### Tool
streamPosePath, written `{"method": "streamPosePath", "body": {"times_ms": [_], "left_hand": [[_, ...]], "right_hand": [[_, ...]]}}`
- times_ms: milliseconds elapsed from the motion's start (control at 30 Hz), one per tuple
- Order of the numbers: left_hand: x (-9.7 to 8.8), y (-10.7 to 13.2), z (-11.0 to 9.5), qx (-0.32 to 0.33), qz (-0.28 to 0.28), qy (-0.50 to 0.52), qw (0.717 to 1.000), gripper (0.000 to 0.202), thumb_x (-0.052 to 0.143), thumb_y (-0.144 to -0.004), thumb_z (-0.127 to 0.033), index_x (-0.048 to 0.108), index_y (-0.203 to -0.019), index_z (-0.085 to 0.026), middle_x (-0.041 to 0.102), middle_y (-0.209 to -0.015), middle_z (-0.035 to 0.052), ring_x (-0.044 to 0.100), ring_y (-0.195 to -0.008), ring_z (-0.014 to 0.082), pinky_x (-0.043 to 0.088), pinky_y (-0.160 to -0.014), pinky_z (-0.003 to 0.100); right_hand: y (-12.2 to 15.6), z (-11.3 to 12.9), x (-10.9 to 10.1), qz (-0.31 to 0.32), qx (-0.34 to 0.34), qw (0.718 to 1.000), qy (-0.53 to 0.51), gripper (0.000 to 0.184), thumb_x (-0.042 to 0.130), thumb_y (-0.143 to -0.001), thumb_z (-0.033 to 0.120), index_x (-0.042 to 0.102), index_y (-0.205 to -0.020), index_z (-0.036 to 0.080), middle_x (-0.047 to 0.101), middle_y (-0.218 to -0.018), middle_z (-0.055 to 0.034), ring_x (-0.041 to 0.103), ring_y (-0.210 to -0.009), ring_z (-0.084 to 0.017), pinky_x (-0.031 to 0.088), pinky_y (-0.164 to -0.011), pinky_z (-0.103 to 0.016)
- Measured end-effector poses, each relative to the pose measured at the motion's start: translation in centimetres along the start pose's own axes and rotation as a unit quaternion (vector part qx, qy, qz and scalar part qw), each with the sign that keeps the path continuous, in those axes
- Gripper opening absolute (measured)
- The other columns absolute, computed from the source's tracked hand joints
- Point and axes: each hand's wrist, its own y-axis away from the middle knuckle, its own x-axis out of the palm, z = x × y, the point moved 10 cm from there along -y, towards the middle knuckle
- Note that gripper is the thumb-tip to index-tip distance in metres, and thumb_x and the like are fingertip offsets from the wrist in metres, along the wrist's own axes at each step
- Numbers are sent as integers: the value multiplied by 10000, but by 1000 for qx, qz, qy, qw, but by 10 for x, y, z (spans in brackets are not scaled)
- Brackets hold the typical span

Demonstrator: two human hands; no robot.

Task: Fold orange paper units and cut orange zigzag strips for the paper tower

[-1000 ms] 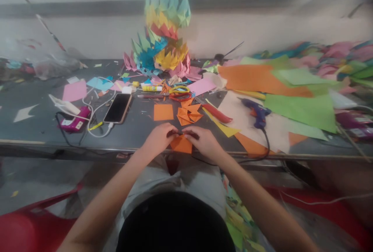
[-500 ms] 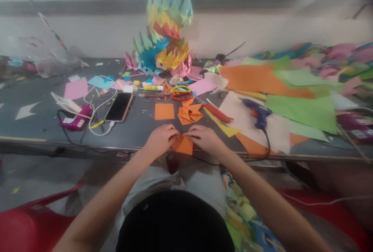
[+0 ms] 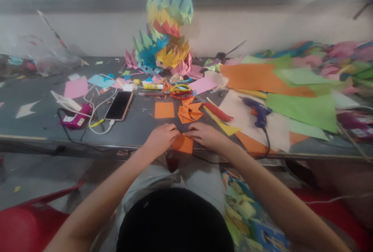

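Observation:
Both hands meet at the table's front edge over a small orange paper square [image 3: 183,144]. My left hand [image 3: 163,135] is closed on its upper left part, fingers pressed together. On the upper right part, my right hand [image 3: 206,134] pinches the paper the same way. The fingertips nearly touch each other, and they hide the paper's top edge. Part of the sheet hangs toward my lap. Just beyond lie a flat orange square [image 3: 164,110] and several folded orange paper pieces [image 3: 190,111].
Scissors [image 3: 180,91], a glue stick [image 3: 153,86] and a red-handled cutter [image 3: 218,112] lie mid-table. Left are a charging phone [image 3: 119,106] and a purple power strip [image 3: 76,117]. A glue gun [image 3: 257,110] rests on paper sheets at right. A folded-paper model [image 3: 167,46] stands behind.
Both hands stay at the orange paper, with only slight finger shifts. The right fingers sit a little further right and the gap between the hands is slightly wider.

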Motion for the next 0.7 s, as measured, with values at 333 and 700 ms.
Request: {"method": "streamPosePath", "body": {"times_ms": [333,700], "left_hand": [[0,7,6,-9,38,-15,999,231,465,-887,-298,661,-993,-236,551,-937,40,494,-862,176,381,-736,298],[-1,8,12,-11,115,38,993,292,497,-866,-365,595,-1137,-319,507,-1008,32,475,-975,188,377,-847,327]], "right_hand": [[-6,1,0,75,-3,997,23,336,407,-866,163,671,-1063,229,562,-828,-65,523,-763,-158,438,-701,-274],[11,-14,-13,39,42,998,-34,318,432,-806,117,710,-942,193,596,-846,-65,559,-764,-150,459,-722,-270]]}}
